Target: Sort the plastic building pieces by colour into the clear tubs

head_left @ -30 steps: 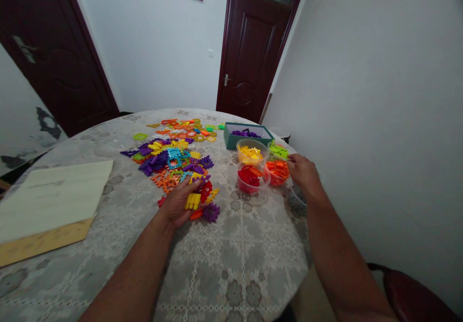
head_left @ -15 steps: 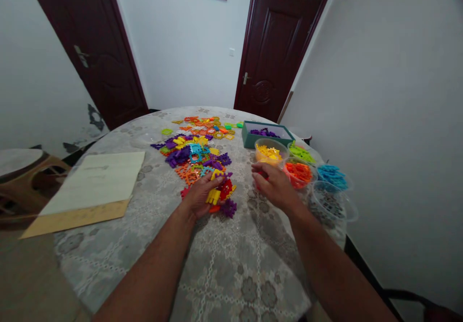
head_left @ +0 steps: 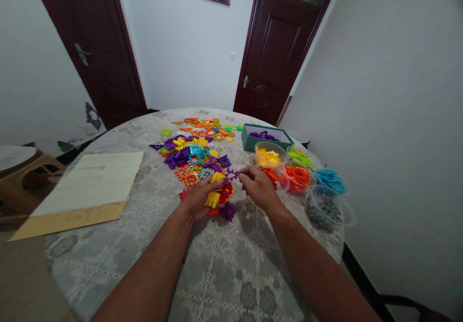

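So the left hand (head_left: 198,199) is kinda cupped, thumb clamped down over a few chunky yellow pieces (head_left: 212,199), with a red toothed piece (head_left: 226,192) poking out at its 3 o'clock. The thing to look at is the purple notched piece (head_left: 231,174), up at the left hand's 1 o'clock, right between the hands. The right hand (head_left: 258,187) has its fingertips bunched in a narrow pinch, and it looks to me like they've got that piece by its outer edge. Can't tell if the left fingers grip its other side. My guess is it's thin plastic: super light, fairly stiff, a bit slick, not really fragile, though a hard bend might crack a notch. I'd take it flat by the rim, thumb on one face, finger on the other. From the hands, the loose pile (head_left: 177,158) sits at 11 o'clock, the green box (head_left: 249,141) at 1, the tub of yellow bits (head_left: 263,166) at 2, the blue pieces (head_left: 330,181) nearer 3, and a paper sheet (head_left: 90,177) around 9.
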Action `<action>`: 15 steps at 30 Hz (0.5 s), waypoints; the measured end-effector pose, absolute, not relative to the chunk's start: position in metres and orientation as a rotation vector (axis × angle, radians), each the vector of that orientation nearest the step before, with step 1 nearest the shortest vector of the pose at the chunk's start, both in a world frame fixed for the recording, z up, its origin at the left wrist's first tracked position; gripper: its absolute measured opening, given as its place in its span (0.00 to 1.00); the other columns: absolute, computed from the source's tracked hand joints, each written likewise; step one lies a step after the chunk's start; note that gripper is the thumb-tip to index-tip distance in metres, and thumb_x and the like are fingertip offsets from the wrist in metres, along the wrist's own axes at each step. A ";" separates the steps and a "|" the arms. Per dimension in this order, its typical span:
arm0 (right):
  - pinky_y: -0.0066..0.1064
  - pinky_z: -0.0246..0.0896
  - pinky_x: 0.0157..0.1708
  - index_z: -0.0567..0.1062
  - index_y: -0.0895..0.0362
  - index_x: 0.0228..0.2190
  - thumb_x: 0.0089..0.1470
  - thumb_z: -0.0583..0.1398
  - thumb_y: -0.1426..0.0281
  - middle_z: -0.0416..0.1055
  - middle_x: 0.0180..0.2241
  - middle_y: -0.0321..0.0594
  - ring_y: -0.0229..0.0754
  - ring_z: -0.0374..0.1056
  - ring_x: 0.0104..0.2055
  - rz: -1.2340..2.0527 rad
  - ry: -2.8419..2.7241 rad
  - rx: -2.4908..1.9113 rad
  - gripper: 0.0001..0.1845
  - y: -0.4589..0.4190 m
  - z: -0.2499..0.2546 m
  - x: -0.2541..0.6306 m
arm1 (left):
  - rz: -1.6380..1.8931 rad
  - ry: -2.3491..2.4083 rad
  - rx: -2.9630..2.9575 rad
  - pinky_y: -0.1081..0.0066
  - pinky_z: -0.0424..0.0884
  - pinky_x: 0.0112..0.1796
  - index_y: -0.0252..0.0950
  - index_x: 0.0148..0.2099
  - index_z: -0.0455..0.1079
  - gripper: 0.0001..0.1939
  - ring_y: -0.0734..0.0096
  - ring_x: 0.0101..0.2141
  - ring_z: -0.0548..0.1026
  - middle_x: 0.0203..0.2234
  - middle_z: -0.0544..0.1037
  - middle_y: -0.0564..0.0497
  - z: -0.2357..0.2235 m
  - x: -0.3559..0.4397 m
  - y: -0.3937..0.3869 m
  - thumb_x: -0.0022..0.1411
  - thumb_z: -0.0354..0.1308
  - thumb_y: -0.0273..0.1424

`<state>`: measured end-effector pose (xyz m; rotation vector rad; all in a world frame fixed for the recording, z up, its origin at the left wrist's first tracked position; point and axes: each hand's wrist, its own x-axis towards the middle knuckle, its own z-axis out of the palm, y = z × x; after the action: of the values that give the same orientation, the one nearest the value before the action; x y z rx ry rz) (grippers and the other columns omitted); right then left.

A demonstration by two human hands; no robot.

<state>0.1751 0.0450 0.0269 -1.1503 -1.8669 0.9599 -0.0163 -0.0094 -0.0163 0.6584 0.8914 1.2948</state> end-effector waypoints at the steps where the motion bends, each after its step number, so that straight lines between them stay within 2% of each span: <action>1: 0.31 0.67 0.31 0.78 0.54 0.40 0.61 0.59 0.61 0.78 0.31 0.37 0.42 0.72 0.31 0.947 -1.847 -1.156 0.12 0.046 0.031 0.179 | 1.305 0.903 0.651 0.72 0.77 0.20 0.37 0.46 0.72 0.17 0.69 0.25 0.78 0.32 0.79 0.50 -0.017 -0.017 -0.009 0.58 0.72 0.34; 9: 0.34 0.67 0.40 0.81 0.56 0.40 0.58 0.61 0.61 0.80 0.35 0.39 0.44 0.74 0.36 0.593 -1.839 -1.216 0.13 0.062 0.060 0.233 | 1.309 0.933 0.585 0.70 0.79 0.22 0.37 0.48 0.71 0.13 0.68 0.26 0.80 0.34 0.80 0.49 -0.015 -0.017 -0.009 0.62 0.68 0.31; 15: 0.31 0.66 0.37 0.83 0.55 0.35 0.56 0.61 0.67 0.80 0.34 0.38 0.42 0.74 0.35 0.771 -2.259 -1.157 0.09 0.074 0.069 0.255 | 1.316 0.942 0.567 0.71 0.77 0.22 0.36 0.46 0.71 0.12 0.69 0.25 0.79 0.33 0.81 0.48 -0.013 -0.016 -0.010 0.63 0.67 0.32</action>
<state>0.2547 0.0742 0.0694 -1.1565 -2.2587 0.7711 -0.0161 -0.0096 -0.0129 0.5668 0.9420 1.3156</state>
